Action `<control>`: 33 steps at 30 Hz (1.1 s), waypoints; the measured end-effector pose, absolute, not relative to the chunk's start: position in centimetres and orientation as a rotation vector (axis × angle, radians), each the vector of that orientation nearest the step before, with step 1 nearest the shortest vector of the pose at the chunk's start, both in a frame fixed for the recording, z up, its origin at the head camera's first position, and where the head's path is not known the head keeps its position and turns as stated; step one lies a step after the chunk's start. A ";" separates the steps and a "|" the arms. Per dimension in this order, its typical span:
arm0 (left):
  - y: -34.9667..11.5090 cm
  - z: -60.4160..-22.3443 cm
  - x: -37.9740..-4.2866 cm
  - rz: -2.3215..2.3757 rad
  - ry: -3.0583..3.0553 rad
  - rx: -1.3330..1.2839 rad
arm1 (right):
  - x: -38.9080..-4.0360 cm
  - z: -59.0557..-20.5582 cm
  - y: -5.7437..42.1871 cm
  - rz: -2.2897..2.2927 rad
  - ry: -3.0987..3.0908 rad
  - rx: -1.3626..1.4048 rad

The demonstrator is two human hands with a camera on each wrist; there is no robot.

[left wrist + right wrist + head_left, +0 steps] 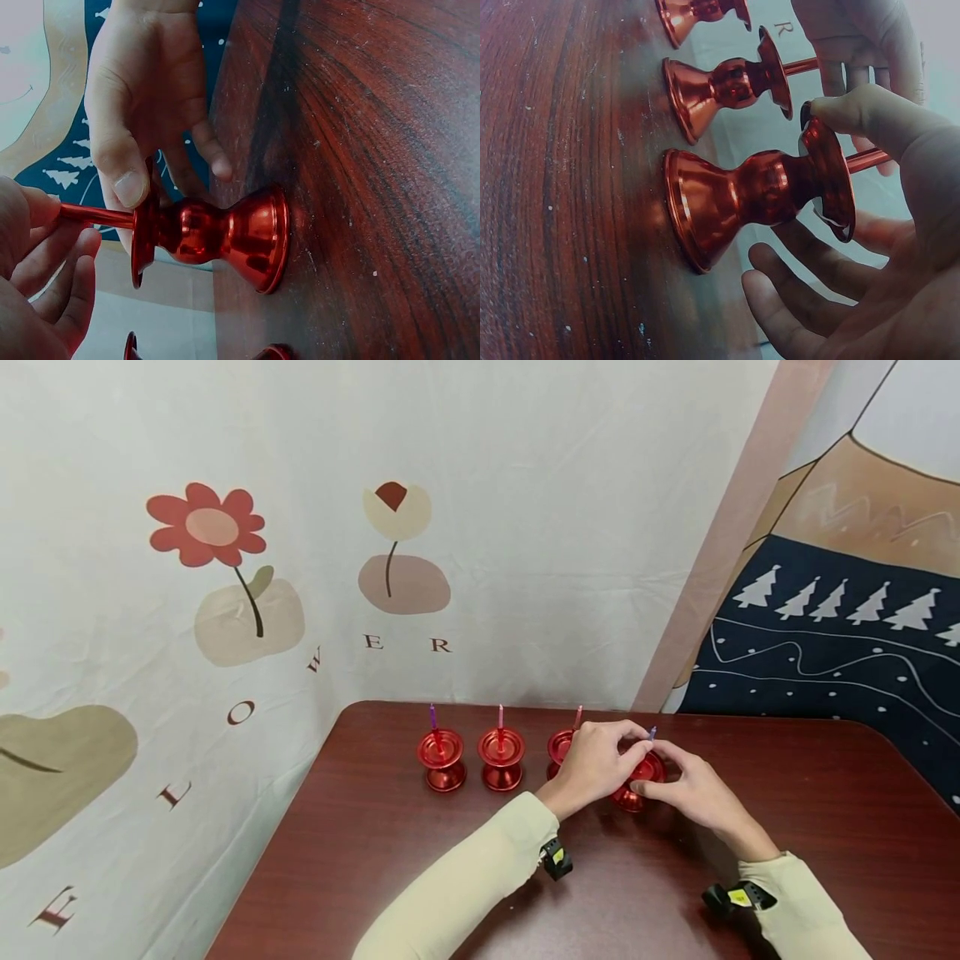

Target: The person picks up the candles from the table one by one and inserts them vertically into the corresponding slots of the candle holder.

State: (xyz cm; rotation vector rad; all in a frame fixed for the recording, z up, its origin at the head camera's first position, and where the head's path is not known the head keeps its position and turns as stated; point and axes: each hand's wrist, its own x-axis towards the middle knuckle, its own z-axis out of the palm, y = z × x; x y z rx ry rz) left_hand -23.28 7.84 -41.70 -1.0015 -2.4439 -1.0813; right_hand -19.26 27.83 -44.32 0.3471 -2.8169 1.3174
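Observation:
At the right end of a row, a shiny red candle holder (pixel 647 770) stands upright on the table, with a thin purple-blue candle (pixel 652 732) rising above it. My left hand (pixel 600 758) pinches at the top of the holder's central tube (pixel 101 215), where the candle sits; the fingers hide the candle's lower part. My right hand (pixel 697 789) steadies the same holder, its thumb (pixel 847 109) on the rim of the dish and its other fingers round the far side. In the right wrist view the holder's flared base (pixel 697 206) rests on the tabletop.
Matching red holders with candles stand to the left: one (pixel 440 752) with a purple candle, one (pixel 501 752) with a pink candle, and one (pixel 558 747) partly behind my left hand. The brown table (pixel 360 877) meets a printed cloth (pixel 555 568) at its back edge.

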 end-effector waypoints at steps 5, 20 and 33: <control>7.8 -42.1 -23.0 -1.033 -2.549 -1.007 | -19.1 -44.2 27.7 1.299 -2.815 0.337; 4.6 -42.0 -20.5 -1.079 -2.687 -1.070 | -19.6 -44.6 27.9 1.285 -2.828 0.326; -5.8 -39.4 -19.7 -1.215 -2.244 -0.977 | -20.5 -44.5 28.0 1.333 -2.866 0.261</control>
